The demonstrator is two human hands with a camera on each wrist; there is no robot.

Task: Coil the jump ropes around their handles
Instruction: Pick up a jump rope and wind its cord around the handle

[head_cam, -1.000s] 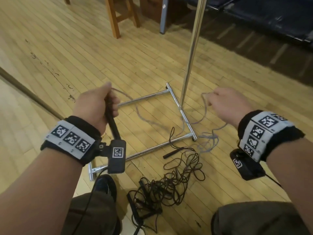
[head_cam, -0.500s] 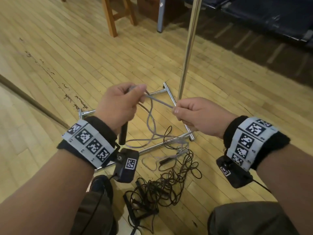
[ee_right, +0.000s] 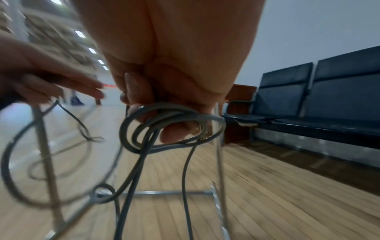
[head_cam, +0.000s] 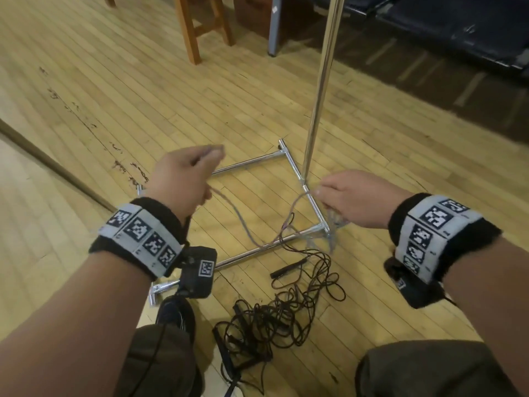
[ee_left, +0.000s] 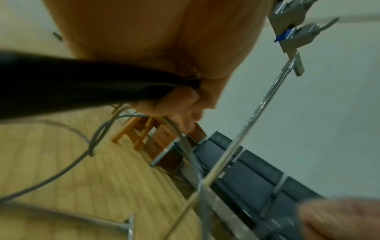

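Observation:
My left hand [head_cam: 186, 179] grips the black handle [ee_left: 82, 84] of a grey jump rope [head_cam: 243, 224], with strands of that rope also under its fingers [ee_left: 180, 113]. The rope sags between my hands down to the floor. My right hand [head_cam: 352, 202] holds several small loops of the grey rope [ee_right: 164, 126] bunched in its curled fingers. On the floor near my feet lies a tangled pile of dark jump ropes [head_cam: 280, 313], with one black handle [head_cam: 287, 267] lying loose beside it.
A chrome stand has its base frame [head_cam: 257, 161] on the wooden floor under my hands and its upright pole [head_cam: 320, 81] between them. A wooden stool [head_cam: 197, 24] and dark bench seats [head_cam: 458, 30] stand farther back. My shoe [head_cam: 174, 313] is beside the rope pile.
My hands met in the middle half a second ago and have now drawn apart. The left went up and left with the handle, the right went right with rope loops.

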